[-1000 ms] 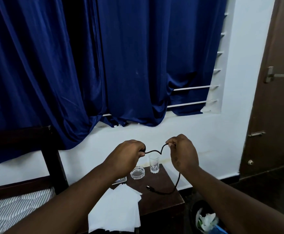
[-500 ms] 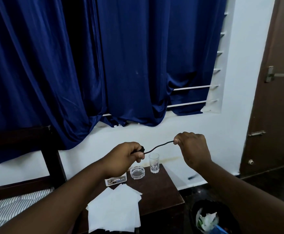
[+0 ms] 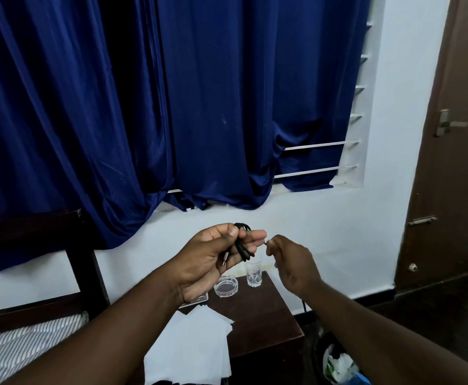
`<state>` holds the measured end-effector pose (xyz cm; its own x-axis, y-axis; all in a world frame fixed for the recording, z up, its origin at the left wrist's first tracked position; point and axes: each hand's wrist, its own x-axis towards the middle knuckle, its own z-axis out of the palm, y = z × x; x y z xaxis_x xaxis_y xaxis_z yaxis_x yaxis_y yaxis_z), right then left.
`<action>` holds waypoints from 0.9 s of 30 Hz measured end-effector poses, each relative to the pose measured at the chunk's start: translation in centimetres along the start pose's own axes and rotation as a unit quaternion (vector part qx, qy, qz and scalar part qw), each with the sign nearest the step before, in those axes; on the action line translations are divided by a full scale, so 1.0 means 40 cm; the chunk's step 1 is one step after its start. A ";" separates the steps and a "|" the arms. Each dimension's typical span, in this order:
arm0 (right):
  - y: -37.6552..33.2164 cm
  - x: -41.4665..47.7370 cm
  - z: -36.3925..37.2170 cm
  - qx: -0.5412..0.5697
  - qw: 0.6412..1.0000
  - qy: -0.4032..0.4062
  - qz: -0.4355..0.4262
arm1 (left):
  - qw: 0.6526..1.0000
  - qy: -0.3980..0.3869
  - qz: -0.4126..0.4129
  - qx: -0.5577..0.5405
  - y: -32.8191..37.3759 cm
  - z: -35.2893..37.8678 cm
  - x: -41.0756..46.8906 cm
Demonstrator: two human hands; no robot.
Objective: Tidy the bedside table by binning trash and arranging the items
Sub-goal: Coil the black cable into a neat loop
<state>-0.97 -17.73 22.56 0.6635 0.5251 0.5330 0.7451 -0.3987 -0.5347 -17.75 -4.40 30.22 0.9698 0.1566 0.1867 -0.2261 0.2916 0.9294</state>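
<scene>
Black cable, stretched out a moment ago, now lies coiled in the left hand's grip, with the right hand pinching its tail, so it looks almost ready to set down.

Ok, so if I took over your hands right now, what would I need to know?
Left hand holds the coiled black cable; right hand pinches its loose end.
On the bedside table: glass, ashtray, white papers hanging over the front edge.
Done: trash lies in the bin; cable mostly looped.
Left: probably finish the coil, set it down, square up the papers.
</scene>
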 end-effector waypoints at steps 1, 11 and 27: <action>-0.005 -0.008 0.009 0.010 1.000 -0.012 0.003 | 1.000 0.007 0.010 -0.007 -0.001 0.000 0.002; -0.072 -0.078 0.065 0.050 0.995 -0.080 -0.030 | 0.977 0.193 0.085 0.015 -0.037 -0.059 0.033; -0.155 -0.031 0.000 0.024 0.978 -0.082 -0.191 | 0.861 0.150 0.076 0.481 -0.092 -0.105 0.008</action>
<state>-6.42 -15.91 25.20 0.3150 0.7440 0.5892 0.9297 -0.1170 -0.3492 -16.98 -1.45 25.52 0.8364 0.4020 0.3726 -0.0286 -0.6469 0.7621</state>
